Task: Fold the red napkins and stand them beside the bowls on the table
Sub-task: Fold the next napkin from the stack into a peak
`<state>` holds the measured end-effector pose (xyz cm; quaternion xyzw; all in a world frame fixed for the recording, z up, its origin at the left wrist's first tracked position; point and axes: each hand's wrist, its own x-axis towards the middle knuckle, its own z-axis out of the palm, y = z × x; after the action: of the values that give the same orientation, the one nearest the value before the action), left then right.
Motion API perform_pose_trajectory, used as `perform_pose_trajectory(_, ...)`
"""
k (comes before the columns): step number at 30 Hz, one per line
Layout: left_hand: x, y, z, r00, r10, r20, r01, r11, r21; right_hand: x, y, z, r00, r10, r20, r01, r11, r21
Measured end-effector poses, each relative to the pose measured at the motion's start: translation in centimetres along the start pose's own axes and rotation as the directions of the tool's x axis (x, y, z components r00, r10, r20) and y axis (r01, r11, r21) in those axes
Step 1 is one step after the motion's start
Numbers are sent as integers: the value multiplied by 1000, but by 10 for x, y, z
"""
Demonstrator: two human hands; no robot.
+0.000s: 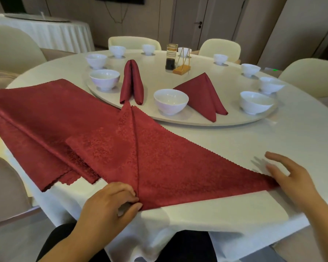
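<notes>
Head view: the left grip (107, 204) pinches the napkin (169, 163) at its centre crease on the near tabletop (254, 137), likely anchoring the fold, while the right grip (293, 178), fingers spread and holding nothing, flattens its right corner.

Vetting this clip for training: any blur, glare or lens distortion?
Head view: wide-angle bowing curves the table edge and tilts far walls. Head view: soft even light, faint finger shadow beside the right hand, mild sheen on the napkin stack, no hard glare. Head view: right fingers slightly smeared; left hand and red napkin fairly sharp.
</notes>
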<state>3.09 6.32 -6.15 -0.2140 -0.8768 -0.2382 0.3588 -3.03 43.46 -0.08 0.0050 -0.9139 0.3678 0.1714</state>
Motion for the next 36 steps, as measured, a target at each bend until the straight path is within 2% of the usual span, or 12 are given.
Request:
perform_pose_trajectory(4, -1, -1, -2, 999, 38, 16, -38, 999, 17, -14, 15, -17, 961, -115, 253, 148, 982, -115)
perform_pose_trajectory(6, 0, -2, -1, 998, 65, 3, -65, 998, 26, -23, 6, -12, 905, -282, 319, 377, 879, -294)
perform_pose_trajectory(9, 1, -3, 1, 994, 107, -38, -106, 994, 22, -18, 19, -6, 863, -413, 292, 505, 715, -483)
perform_pose_trajectory(10, 1, -3, 2, 992, 119, -50, -118, 993, 21, -18, 16, -3, 876, -366, 316, 481, 716, -506)
perform_pose_trajectory(12, 0, -4, 4, 989, 132, -60, -130, 991, 35, -14, 4, -3, 941, -244, 235, 337, 756, -561)
perform_pose_trajectory(14, 1, -3, 3, 989, 135, -56, -132, 990, 51, -13, -4, -5, 972, -121, 199, 206, 843, -497)
perform_pose_trajectory(18, -1, -6, 2, 987, 155, -37, -152, 986, 74, -3, -28, -31, 959, -123, 257, 176, 965, -196)
perform_pose_trajectory(22, -3, -9, -6, 981, 189, -47, -185, 979, 84, 13, -73, -49, 944, -144, 296, 152, 988, -2)
perform_pose_trajectory(24, -6, -10, -11, 978, 203, -38, -200, 976, 83, 28, -81, -53, 942, -174, 288, 172, 985, 32)
perform_pose_trajectory(28, -8, -13, -22, 989, 146, 10, -146, 988, 44, 50, -129, -33, 941, -217, 258, 182, 971, 154)
perform_pose_trajectory(32, 2, -14, -28, 998, 49, 30, -48, 998, -31, 81, -166, 14, 957, -229, 177, 206, 969, 139)
perform_pose_trajectory(36, 33, -24, -19, 991, -114, -71, 111, 993, -50, 99, -200, 82, 927, -272, 260, 288, 957, -25)
